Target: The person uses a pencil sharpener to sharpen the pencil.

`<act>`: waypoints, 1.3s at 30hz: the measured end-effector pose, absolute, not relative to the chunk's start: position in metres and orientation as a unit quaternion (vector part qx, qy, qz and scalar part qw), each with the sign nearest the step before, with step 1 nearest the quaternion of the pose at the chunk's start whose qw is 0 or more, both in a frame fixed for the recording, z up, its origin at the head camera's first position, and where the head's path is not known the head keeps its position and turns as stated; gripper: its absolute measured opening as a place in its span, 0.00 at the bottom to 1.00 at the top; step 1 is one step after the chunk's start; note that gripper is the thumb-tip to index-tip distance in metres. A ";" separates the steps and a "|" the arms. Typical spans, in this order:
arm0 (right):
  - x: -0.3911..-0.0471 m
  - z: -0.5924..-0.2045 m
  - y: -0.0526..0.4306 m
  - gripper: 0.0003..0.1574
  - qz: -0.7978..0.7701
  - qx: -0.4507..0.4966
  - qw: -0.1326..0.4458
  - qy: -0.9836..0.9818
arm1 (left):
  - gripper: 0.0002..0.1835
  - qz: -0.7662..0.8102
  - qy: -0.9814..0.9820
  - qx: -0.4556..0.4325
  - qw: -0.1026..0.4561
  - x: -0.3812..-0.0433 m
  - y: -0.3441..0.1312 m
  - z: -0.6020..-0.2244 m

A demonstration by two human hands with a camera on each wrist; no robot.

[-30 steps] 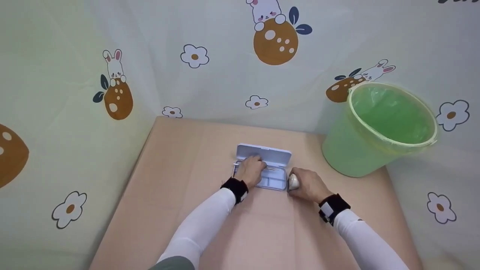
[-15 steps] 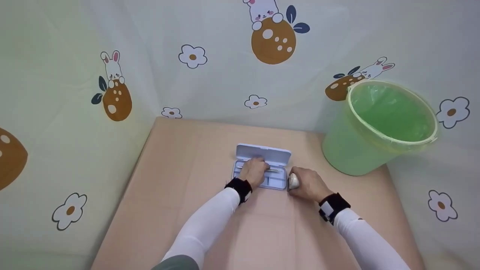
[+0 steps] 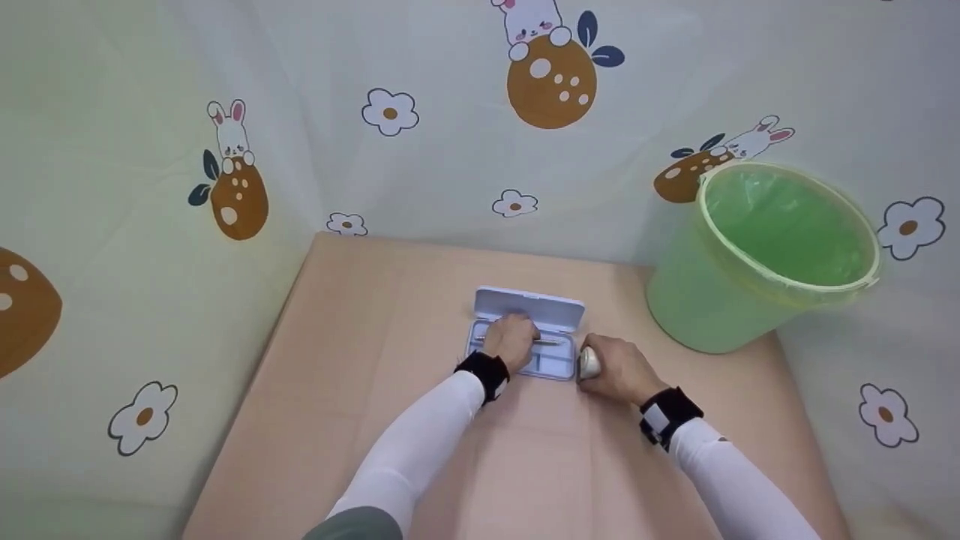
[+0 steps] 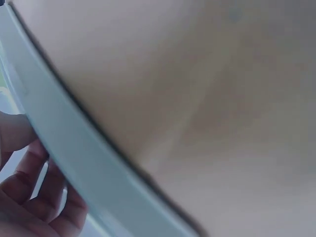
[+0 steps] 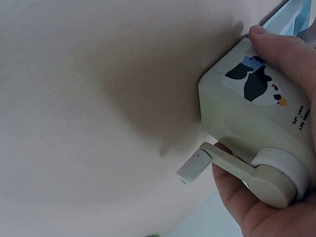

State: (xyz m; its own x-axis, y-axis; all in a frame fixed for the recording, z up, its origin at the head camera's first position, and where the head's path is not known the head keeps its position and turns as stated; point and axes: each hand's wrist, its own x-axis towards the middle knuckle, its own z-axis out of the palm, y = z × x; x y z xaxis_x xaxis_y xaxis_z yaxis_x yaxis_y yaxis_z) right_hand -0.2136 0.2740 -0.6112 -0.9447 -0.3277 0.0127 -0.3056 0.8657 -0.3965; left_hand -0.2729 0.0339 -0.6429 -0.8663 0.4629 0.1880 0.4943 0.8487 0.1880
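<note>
L hand (image 3: 510,341) is down in the light-blue pencil case (image 3: 556,369), mid-table, lid (image 3: 556,310) up at the back. Slim pen/pencil (image 3: 550,342) lies crosswise in the case's long rear slot, ends showing either side of L hand. L fingers bent in L wrist view, pen out of sight there, so can't tell if they're pinching it. R hand (image 3: 621,370) is wrapped round a cream hand-crank pencil sharpener (image 5: 247,101), thumb on one side, fingers on the other; panda print + "PANDA DAY" txt, crank arm (image 5: 229,162) sticking out. Sharpener's on the table (image 3: 360,360), just R of the case. Green bin (image 3: 686,300) w/ liner (image 3: 780,225) at far R; bunny-print backdrop (image 3: 442,165) behind.
</note>
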 end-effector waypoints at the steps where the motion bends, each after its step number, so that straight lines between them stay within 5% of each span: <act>1: -0.213 -0.611 0.274 0.31 -0.201 -0.163 0.028 0.965 | 0.15 -0.113 -0.959 -0.249 0.068 -0.273 0.034 -0.643; 13: -0.213 -0.614 0.273 0.30 -0.209 -0.159 0.030 0.964 | 0.13 -0.134 -0.957 -0.231 0.113 -0.294 0.042 -0.691; 32: -0.211 -0.611 0.278 0.41 -0.220 -0.162 0.037 0.961 | 0.10 -0.202 -0.946 -0.240 0.088 -0.240 0.038 -0.618; 39: -0.212 -0.607 0.283 0.37 -0.231 -0.179 0.032 0.956 | 0.09 -0.270 -0.913 -0.285 0.111 -0.223 0.051 -0.608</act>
State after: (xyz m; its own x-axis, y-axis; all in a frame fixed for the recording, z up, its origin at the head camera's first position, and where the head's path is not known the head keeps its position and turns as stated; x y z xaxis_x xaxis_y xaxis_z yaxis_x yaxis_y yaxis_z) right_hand -0.2116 0.2829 -0.6066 -0.9340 -0.3565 0.0219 -0.3271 0.8292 -0.4532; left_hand -0.2230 0.0513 -0.6081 -0.8136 0.4600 0.3555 0.5793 0.6925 0.4299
